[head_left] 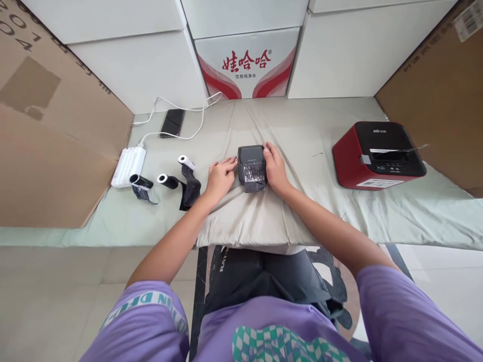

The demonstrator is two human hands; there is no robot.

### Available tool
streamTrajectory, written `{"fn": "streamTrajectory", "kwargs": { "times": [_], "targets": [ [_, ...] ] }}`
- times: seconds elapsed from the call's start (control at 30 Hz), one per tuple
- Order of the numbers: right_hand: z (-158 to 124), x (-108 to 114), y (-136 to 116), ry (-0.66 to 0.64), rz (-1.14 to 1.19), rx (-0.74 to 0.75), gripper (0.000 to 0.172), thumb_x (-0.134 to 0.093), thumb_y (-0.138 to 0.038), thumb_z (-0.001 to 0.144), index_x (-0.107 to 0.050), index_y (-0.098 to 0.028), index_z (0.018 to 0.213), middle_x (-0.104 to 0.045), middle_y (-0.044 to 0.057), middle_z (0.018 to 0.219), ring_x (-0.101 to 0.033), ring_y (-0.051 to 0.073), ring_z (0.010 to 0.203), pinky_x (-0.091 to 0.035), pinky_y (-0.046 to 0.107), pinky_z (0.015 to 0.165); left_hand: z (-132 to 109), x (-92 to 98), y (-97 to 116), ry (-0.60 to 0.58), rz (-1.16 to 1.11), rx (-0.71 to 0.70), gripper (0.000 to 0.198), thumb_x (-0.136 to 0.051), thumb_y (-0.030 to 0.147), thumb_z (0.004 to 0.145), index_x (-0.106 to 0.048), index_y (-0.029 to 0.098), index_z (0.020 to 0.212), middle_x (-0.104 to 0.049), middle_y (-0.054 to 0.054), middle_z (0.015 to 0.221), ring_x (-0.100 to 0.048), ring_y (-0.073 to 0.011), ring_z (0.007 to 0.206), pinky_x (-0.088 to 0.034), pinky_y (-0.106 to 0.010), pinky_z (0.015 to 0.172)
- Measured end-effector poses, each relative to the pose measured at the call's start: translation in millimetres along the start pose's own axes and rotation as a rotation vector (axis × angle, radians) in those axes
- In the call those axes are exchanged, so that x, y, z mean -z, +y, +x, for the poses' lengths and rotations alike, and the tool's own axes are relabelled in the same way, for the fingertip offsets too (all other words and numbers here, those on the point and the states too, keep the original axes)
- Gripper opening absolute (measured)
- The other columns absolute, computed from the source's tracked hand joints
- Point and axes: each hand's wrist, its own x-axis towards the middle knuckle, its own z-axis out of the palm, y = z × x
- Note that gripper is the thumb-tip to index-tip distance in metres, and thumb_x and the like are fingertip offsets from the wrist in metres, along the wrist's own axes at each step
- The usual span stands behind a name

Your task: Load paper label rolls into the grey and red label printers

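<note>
A small black device (251, 154) sits on the cloth-covered table between my two hands. From its front edge hangs a strip of dark, shiny film (254, 176) with pale marks. My left hand (221, 178) rests on the cloth at the device's left side, fingers stretched toward it and nothing held. Against the right side of the device is my right hand (276, 168), its fingers pressed together along the edge. To the left lie several small rolls: a black one (141, 181), another dark roll (169, 181) with a white end, and a white-ended roll (186, 162) with dark film trailing from it.
A red and black printer (379, 156) stands at the right. At the left are a white power bank (129, 167), its white cable (198, 129) and a black phone (172, 122). White boxes (247, 65) line the back; cardboard (53, 125) borders the left side.
</note>
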Motion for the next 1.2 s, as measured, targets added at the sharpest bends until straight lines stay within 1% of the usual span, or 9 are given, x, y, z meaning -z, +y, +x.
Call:
{"fn": "streamTrajectory", "kwargs": {
  "times": [0.17, 0.27, 0.4, 0.5, 0.63, 0.73, 0.83, 1.0, 1.2],
  "targets": [
    [1, -1, 3, 0.002, 0.0, 0.017, 0.089, -0.051, -0.091, 0.09, -0.063, -0.023, 0.147, -0.062, 0.014, 0.159, -0.05, 0.032, 0.157, -0.031, 0.051, 0.137, 0, 1.4, 1, -0.015, 0.034, -0.014, 0.06, -0.05, -0.001, 0.086, -0.084, 0.031, 0.123, -0.071, -0.005, 0.148, -0.062, -0.0286, 0.148, -0.029, -0.064, 0.133],
    [2, -2, 5, 0.012, 0.002, 0.035, 0.085, -0.052, -0.09, 0.09, -0.064, -0.026, 0.144, -0.063, 0.013, 0.158, -0.051, 0.031, 0.155, -0.032, 0.051, 0.136, -1, 1.8, 1, -0.011, 0.035, -0.02, 0.059, -0.05, -0.001, 0.086, -0.084, 0.032, 0.122, -0.071, -0.004, 0.147, -0.062, -0.028, 0.147, -0.029, -0.064, 0.133],
    [1, -3, 4, 0.042, 0.004, 0.044, 0.079, -0.052, -0.088, 0.091, -0.066, -0.026, 0.137, -0.066, 0.013, 0.152, -0.056, 0.031, 0.15, -0.036, 0.05, 0.133, -1, 0.5, 2, -0.004, 0.026, -0.02, 0.058, -0.05, 0.0, 0.086, -0.084, 0.032, 0.122, -0.072, -0.004, 0.146, -0.061, -0.0279, 0.148, -0.027, -0.065, 0.134],
    [-1, -2, 3, 0.046, 0.006, 0.059, 0.07, -0.051, -0.084, 0.094, -0.066, -0.027, 0.131, -0.069, 0.01, 0.146, -0.059, 0.029, 0.143, -0.04, 0.047, 0.129, 0, -1.3, 1, 0.028, -0.014, -0.006, 0.057, -0.05, 0.0, 0.087, -0.085, 0.031, 0.12, -0.072, -0.004, 0.145, -0.062, -0.0263, 0.147, -0.03, -0.061, 0.135],
    [-3, -1, 5, 0.077, 0.007, 0.067, 0.057, -0.05, -0.076, 0.098, -0.064, -0.028, 0.126, -0.069, 0.009, 0.136, -0.062, 0.027, 0.133, -0.045, 0.045, 0.123, 4, -1.9, -2, 0.078, -0.114, 0.012, 0.051, -0.051, 0.002, 0.088, -0.087, 0.028, 0.113, -0.075, -0.003, 0.141, -0.068, -0.0238, 0.141, -0.04, -0.051, 0.132],
    [-4, 0, 5, 0.131, 0.032, 0.072, 0.048, -0.049, -0.069, 0.1, -0.062, -0.027, 0.119, -0.068, 0.009, 0.128, -0.064, 0.026, 0.125, -0.049, 0.044, 0.116, 7, -0.7, -3, 0.101, -0.141, 0.019, 0.048, -0.053, 0.001, 0.088, -0.088, 0.027, 0.109, -0.076, -0.003, 0.138, -0.071, -0.0247, 0.136, -0.043, -0.051, 0.13],
    [-7, 0, 3, 0.142, 0.047, 0.111, 0.041, -0.048, -0.065, 0.102, -0.061, -0.027, 0.113, -0.069, 0.007, 0.119, -0.066, 0.025, 0.118, -0.053, 0.041, 0.109, 7, 0.8, -3, 0.114, -0.144, 0.022, 0.048, -0.053, 0.0, 0.087, -0.088, 0.026, 0.108, -0.077, -0.002, 0.138, -0.071, -0.0246, 0.136, -0.043, -0.049, 0.131],
    [-10, 0, -2, 0.152, 0.03, 0.134, 0.04, -0.047, -0.064, 0.104, -0.062, -0.027, 0.105, -0.071, 0.006, 0.113, -0.067, 0.023, 0.112, -0.055, 0.038, 0.103, 7, 1.7, -3, 0.115, -0.175, 0.029, 0.049, -0.052, 0.002, 0.086, -0.087, 0.025, 0.112, -0.074, -0.001, 0.143, -0.069, -0.0236, 0.139, -0.048, -0.044, 0.128],
    [-12, 4, -9, 0.136, 0.044, 0.139, 0.042, -0.047, -0.064, 0.104, -0.068, -0.027, 0.106, -0.075, 0.006, 0.116, -0.067, 0.025, 0.116, -0.055, 0.041, 0.106, 7, 2.2, -5, 0.118, -0.203, 0.037, 0.048, -0.052, 0.005, 0.086, -0.087, 0.024, 0.113, -0.075, 0.0, 0.143, -0.067, -0.0233, 0.14, -0.046, -0.043, 0.13]
  ]
}}
